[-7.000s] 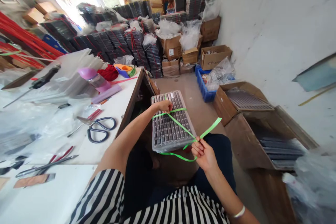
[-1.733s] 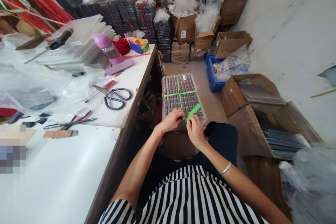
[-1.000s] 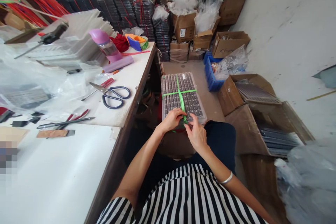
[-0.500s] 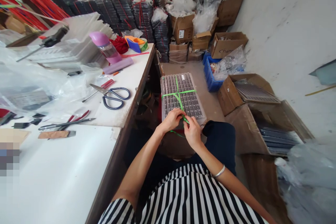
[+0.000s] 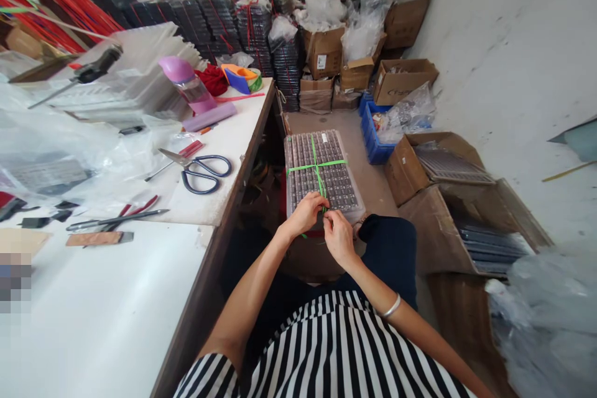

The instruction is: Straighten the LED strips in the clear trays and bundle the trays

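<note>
The left hand (image 5: pixel 304 212) and the right hand (image 5: pixel 339 235) meet at the near end of the stack (image 5: pixel 342 185), fingertips closer together than half a second ago. Between them the green strap (image 5: pixel 298 168) is gathered into a short, narrow bunch, and less of its loose end shows below the left hand than in the preceding view. The strap's crossing, farther up the stack, looks flat and fairly straight; this suggests that slack has been drawn in and that the work is now confined to the strap at the near edge. The left hand's thumb and fingers are closed in a pinch on the strap. The right hand's fingers are bent and nearly together beside the same bunch; whether they grip the strap or only touch it cannot be told, since the fingertips hide the contact. The stack lies face up beyond both hands, its near edge partly behind the fingers, with the strap running along and across its top. To its left stands the bench (image 5: pixel 153 298), bearing the scissors (image 5: pixel 201 181); to its right, on the floor, is the blue crate (image 5: pixel 381 150).
</note>
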`<act>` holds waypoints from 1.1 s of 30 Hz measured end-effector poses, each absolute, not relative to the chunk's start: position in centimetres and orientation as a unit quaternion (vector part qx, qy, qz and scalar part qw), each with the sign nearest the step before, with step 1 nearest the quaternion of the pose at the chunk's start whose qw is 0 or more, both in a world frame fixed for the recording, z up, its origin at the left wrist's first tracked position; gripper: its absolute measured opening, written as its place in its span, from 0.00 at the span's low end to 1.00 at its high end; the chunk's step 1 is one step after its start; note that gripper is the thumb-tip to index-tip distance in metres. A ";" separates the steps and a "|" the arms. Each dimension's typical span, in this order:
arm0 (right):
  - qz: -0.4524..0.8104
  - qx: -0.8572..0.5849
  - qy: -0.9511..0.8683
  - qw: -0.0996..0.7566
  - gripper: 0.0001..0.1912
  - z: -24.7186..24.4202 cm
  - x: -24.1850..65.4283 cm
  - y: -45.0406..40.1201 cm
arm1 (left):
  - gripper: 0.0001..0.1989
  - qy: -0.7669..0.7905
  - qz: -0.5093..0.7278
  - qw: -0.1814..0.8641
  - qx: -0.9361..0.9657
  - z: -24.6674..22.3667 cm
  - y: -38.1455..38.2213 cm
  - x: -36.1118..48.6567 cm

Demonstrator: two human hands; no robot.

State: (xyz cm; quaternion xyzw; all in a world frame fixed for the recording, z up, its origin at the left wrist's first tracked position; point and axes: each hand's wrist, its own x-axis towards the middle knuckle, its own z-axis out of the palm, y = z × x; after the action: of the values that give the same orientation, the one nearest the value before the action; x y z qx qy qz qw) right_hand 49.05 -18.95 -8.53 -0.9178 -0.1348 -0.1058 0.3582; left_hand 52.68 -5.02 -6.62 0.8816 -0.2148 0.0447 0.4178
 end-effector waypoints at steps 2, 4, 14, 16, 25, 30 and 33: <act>-0.095 -0.912 -0.131 0.376 0.09 -8.6 48.9 -19.0 | 0.13 -0.216 0.044 0.416 0.882 -6.6 -5.0 52.7; -0.085 -0.907 -0.123 0.393 0.10 -8.4 48.9 -19.0 | 0.12 -0.219 0.041 0.416 0.882 -6.6 -4.9 52.8; 0.045 -0.828 -0.053 0.557 0.07 -7.5 49.9 -19.1 | 0.10 -0.191 0.058 0.432 0.880 -6.9 -5.5 52.9; 0.104 -0.782 -0.039 0.613 0.08 -7.4 50.1 -19.4 | 0.09 -0.180 0.071 0.431 0.881 -7.0 -5.8 52.6; 0.236 -0.547 0.012 0.803 0.23 -6.1 49.8 -19.5 | 0.12 -0.216 0.101 0.425 0.873 -6.6 -5.1 49.6; 0.254 -0.497 0.036 0.829 0.23 -6.1 50.0 -19.5 | 0.07 -0.232 0.096 0.420 0.872 -6.3 -5.0 49.8; 0.254 -0.485 0.047 0.836 0.23 -6.2 50.0 -19.5 | 0.03 -0.238 0.088 0.417 0.873 -6.0 -5.0 49.8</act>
State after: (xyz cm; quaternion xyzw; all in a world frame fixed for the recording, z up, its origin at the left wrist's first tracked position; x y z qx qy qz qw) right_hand 49.98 -19.53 -6.22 -0.4848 0.0474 0.2536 0.8357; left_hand 49.84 -5.01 -6.00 0.8728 -0.2384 0.0878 0.4168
